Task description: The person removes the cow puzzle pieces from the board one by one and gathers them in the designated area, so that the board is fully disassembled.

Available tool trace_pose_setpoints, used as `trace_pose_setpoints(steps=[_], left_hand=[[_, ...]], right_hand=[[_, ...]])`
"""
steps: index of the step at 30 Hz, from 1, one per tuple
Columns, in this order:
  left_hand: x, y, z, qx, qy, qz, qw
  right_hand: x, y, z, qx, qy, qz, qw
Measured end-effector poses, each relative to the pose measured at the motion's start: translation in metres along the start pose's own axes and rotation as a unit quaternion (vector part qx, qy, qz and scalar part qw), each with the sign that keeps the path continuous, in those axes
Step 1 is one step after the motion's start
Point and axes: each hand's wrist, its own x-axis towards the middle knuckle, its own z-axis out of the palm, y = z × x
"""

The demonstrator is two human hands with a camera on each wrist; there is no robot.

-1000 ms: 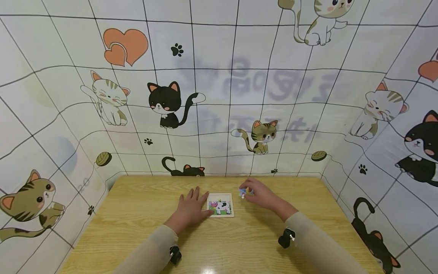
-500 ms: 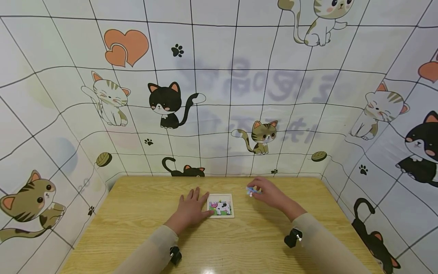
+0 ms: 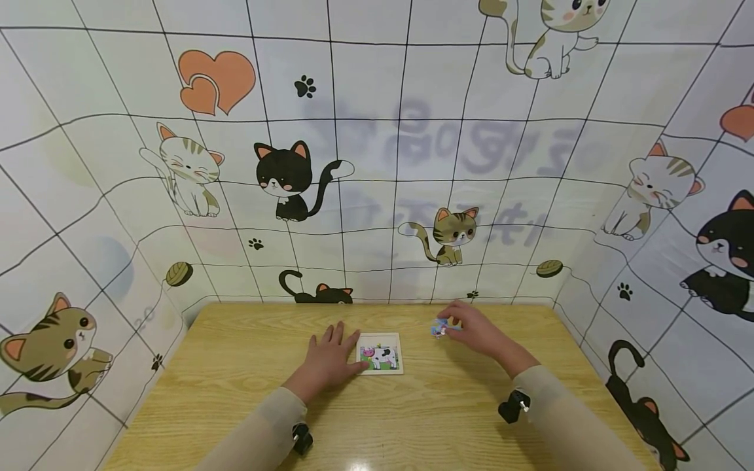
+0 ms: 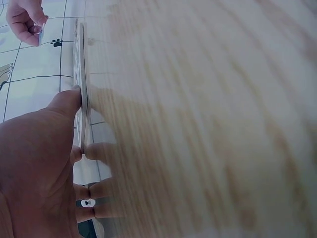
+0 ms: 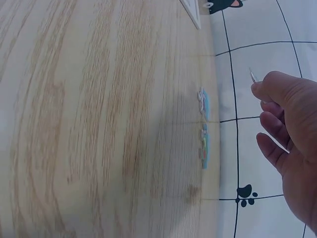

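A small framed jigsaw puzzle [image 3: 379, 354] with a cow picture lies on the table. My left hand [image 3: 326, 363] rests at its left side with the fingers spread, the thumb over its lower left corner. In the left wrist view the tray's pale edge [image 4: 82, 69] runs along by the thumb. My right hand [image 3: 471, 329] is raised over the far right of the table and pinches a thin puzzle piece [image 5: 253, 75] between thumb and finger, seen edge-on in the right wrist view. Below it, two blue-edged puzzle pieces [image 5: 204, 146] lie flat on the wood.
The wooden table [image 3: 235, 379] ends at a white wall sheet [image 3: 365, 150] with grid lines and printed cats, which also closes in both sides. A black wrist camera [image 3: 302, 439] sits on the left sleeve, another camera [image 3: 514, 406] on the right one.
My right hand has shifted to the right, away from the puzzle frame, keeping its pinch on a puzzle piece. My left hand and the frame stay in place.
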Motion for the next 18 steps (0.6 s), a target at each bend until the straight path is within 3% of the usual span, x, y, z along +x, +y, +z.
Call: trace_pose_setpoints(steps=[18], left_hand=[[0.0,0.0,0.001,0.0,0.001,0.002,1.0]], right_hand=[[-0.016,0.02,-0.016,-0.005,0.014,0.041,0.9991]])
